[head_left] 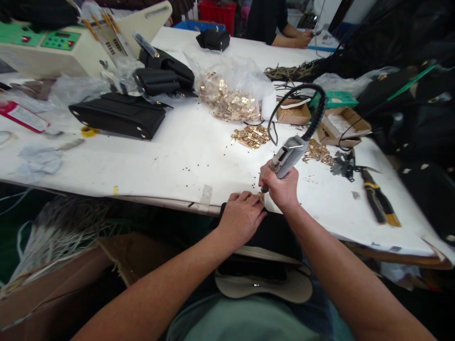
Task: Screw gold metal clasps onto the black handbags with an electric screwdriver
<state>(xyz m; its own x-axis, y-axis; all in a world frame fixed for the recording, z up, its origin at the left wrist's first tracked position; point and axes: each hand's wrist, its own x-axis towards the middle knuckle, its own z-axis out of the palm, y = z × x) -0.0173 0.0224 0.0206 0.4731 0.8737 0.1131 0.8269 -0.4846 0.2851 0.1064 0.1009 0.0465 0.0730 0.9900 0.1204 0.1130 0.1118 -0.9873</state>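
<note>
Flexible-shaft handpiece point(288, 154): a satin grey finish is seen.
Loose fittings point(250, 136): glossy gold-toned metal is shown.
Black bag point(119, 116): a smooth matt surface is seen.
Small box point(293, 112): rough brown cardboard is shown.

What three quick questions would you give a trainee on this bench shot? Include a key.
1. Fill in the blank: the grey corded power tool is held in the ___ hand.
2. True or false: the yellow-and-black handled snips lie on the white table.
3. Which is nearer the tool: the loose gold fittings or the clear plastic bag of gold fittings?

Key: 1. right hand; 2. true; 3. the loose gold fittings.
</note>
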